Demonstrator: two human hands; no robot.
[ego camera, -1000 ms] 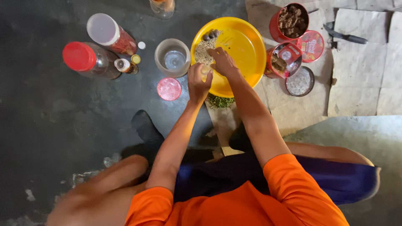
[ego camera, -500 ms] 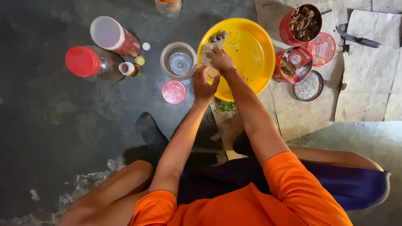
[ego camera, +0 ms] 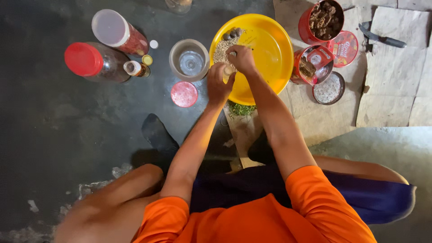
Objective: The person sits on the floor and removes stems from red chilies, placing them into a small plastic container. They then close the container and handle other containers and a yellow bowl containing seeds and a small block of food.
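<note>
While bent over the yellow bowl (ego camera: 270, 49), keeps both hands almost where seen a second ago; only sways the view a little. Holds the left hand (ego camera: 217, 85) at the bowl's near rim, fingers curled round a small pale vial (ego camera: 228, 72), now more hidden than before. Sets the right hand (ego camera: 241, 58) just beyond, touching the left, fingertips bunched and pressed down on the seeds (ego camera: 220, 51) at the bowl's left side; cannot tell whether pinching any. Suggests the same step going on between seeds and vial, nothing finished or begun.

Counted on the floor:
- one bowl, one seed heap, and a few dark lumps (ego camera: 232, 33), number unclear
- one open glass jar (ego camera: 190, 60) and one pink lid (ego camera: 184, 94)
- three bottles, namely red-capped (ego camera: 83, 59), white-capped (ego camera: 112, 29) and small (ego camera: 135, 69)
- two loose caps (ego camera: 154, 44)
- two red tins (ego camera: 321, 20) and one tin lid (ego camera: 344, 48)
- one metal dish (ego camera: 327, 88)
- one knife (ego camera: 382, 39)
</note>
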